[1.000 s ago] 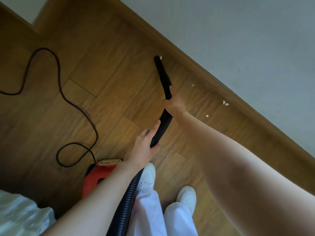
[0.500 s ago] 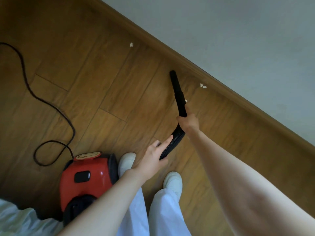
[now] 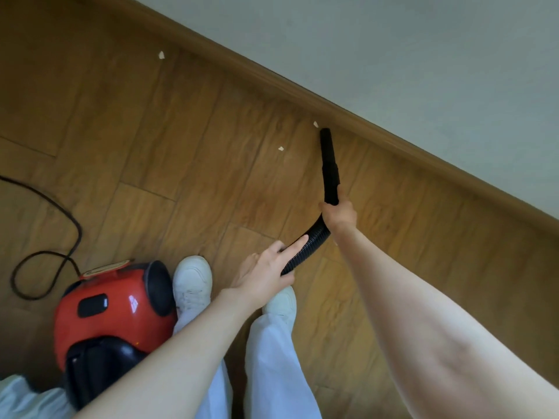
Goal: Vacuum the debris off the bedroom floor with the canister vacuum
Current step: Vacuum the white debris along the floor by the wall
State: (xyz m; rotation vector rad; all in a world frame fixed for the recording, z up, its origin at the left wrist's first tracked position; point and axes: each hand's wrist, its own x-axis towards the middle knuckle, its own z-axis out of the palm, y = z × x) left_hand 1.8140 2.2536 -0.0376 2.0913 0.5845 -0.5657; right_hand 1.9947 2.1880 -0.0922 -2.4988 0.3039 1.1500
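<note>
My right hand (image 3: 338, 214) grips the black nozzle (image 3: 329, 164) of the vacuum, whose tip lies on the wooden floor just below a pale scrap of debris (image 3: 315, 124) by the skirting board. My left hand (image 3: 266, 275) holds the ribbed black hose (image 3: 305, 247) lower down, index finger laid along it. Another scrap (image 3: 281, 149) lies left of the nozzle, and a third scrap (image 3: 161, 55) sits farther up left. The red canister vacuum (image 3: 112, 309) stands at my left foot.
A brown skirting board (image 3: 393, 134) and grey wall run diagonally across the upper right. The black power cord (image 3: 60, 261) loops on the floor at the left. My white shoes (image 3: 192, 282) and pale trousers are below. Light fabric (image 3: 18, 397) fills the bottom left corner.
The view has shifted along the wall, and the nozzle tip has moved up to the scraps by the skirting board. Two scraps near the skirting board are gone. Both hands keep their hold.
</note>
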